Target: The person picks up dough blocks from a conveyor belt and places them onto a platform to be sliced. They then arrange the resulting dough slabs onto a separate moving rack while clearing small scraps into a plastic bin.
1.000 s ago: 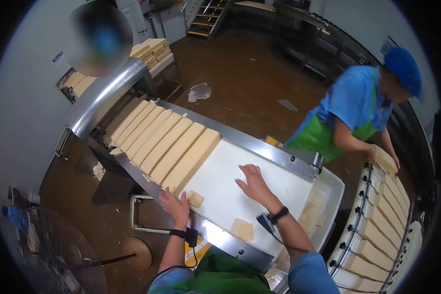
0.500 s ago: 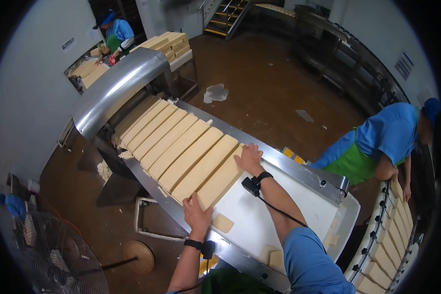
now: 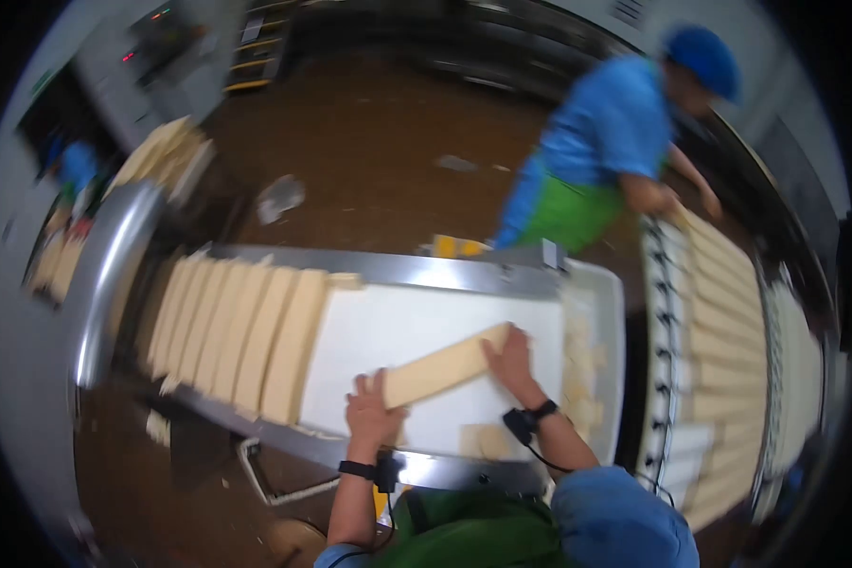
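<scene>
A long, pale yellow slab [image 3: 445, 366] with a smooth surface, like dough or cheese, is held by its two ends over the white belt [image 3: 398, 317]. My left hand [image 3: 373, 413] closes on its near left end. At its far right end my right hand [image 3: 510, 363] grips with the fingers over the edge. Left of my hands stands a row of similar slabs [image 3: 289, 346], side by side across the belt. Flat pale pieces [image 3: 488, 441] lie near the belt's front edge, and a small strip [image 3: 345, 281] lies by the row's far end.
A steel hood [image 3: 114, 284] arches over the belt's left end. Metal rails [image 3: 426, 272] border the belt, with a white tray [image 3: 608, 379] at its right end. Farther right, a co-worker [image 3: 596, 151] bends over a second conveyor [image 3: 719, 379] full of slabs. Another person [image 3: 76, 170] stands at far left.
My hands have drawn the end slab away from the row, rightward along the belt, and turned it at an angle. My view has swung right, bringing the co-worker and second conveyor closer to the middle.
</scene>
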